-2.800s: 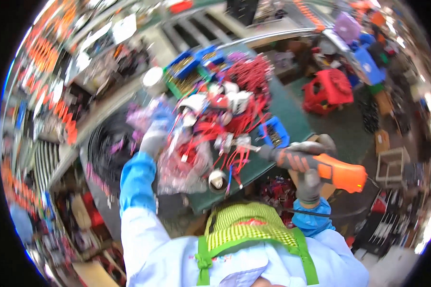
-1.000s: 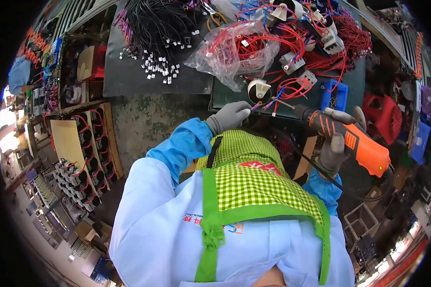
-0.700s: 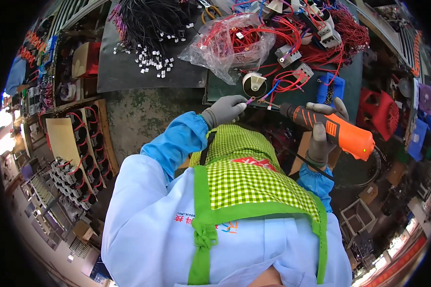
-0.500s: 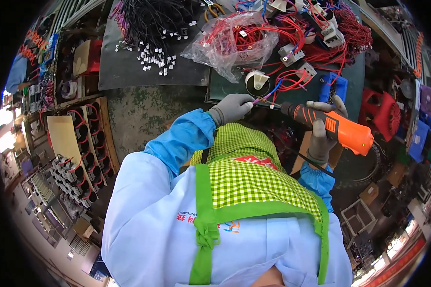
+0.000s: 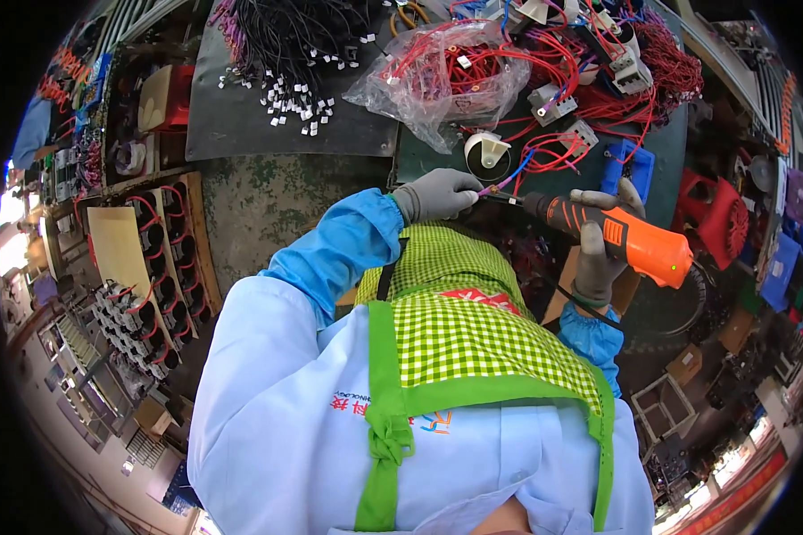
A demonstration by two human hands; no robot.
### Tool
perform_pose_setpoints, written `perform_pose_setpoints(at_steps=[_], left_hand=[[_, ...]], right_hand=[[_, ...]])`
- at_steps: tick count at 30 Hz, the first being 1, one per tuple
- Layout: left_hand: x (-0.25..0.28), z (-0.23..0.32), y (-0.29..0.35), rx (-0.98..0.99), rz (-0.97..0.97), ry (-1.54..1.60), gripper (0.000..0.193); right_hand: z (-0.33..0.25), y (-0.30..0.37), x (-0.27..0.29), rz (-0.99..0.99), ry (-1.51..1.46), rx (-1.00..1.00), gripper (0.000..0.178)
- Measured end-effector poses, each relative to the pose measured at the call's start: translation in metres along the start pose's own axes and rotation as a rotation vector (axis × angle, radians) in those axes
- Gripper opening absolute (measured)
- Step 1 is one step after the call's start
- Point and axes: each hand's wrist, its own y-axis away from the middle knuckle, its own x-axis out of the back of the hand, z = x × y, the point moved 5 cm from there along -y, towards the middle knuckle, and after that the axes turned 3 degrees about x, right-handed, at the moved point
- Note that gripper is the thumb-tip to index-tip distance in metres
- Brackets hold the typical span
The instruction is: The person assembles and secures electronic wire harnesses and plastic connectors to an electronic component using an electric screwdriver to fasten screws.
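Note:
My left hand [image 5: 437, 194], in a grey glove, is closed in a pinch on a purple wire end [image 5: 492, 188] at the bench's near edge. My right hand [image 5: 596, 267], also gloved, is wrapped round an orange and black electric screwdriver [image 5: 633, 239]. The tool points left, and its bit reaches the wire end by my left fingertips. Whether the bit sits in a screw there is too small to tell. Just beyond stands a white round part [image 5: 486, 150] with a black ring. Red and blue wires run from the wire end toward a grey breaker block [image 5: 582, 139].
A blue bin [image 5: 628, 168] stands on the bench right of the breaker. Farther back lie a clear plastic bag [image 5: 446, 85] of red wires and a bundle of black cables [image 5: 285, 45] with white connectors. A red stool [image 5: 714, 218] is at the right, a rack of black round parts [image 5: 156, 276] at the left.
The bench view has shifted slightly. My left hand is a little more curled over the wire end. The screwdriver stays at nearly the same place in my right hand.

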Motion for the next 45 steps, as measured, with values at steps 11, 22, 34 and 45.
perform_pose_setpoints(at_steps=[11,22,34,45], left_hand=[[0.064,0.015,-0.044,0.049,-0.358,-0.271,0.036],[0.052,0.054,-0.032,-0.189,0.066,-0.874,0.024],[0.03,0.03,-0.005,-0.132,0.503,-0.888,0.02],[0.037,0.009,-0.019,-0.11,0.151,-0.426,0.031]], right_hand=[[-0.007,-0.011,-0.032,-0.088,0.0,0.111,0.067],[-0.007,-0.004,-0.042,-0.208,0.244,0.166,0.071],[0.004,0.031,-0.043,-0.231,0.117,0.188,0.074],[-0.007,0.024,-0.038,-0.191,0.142,0.167,0.074]])
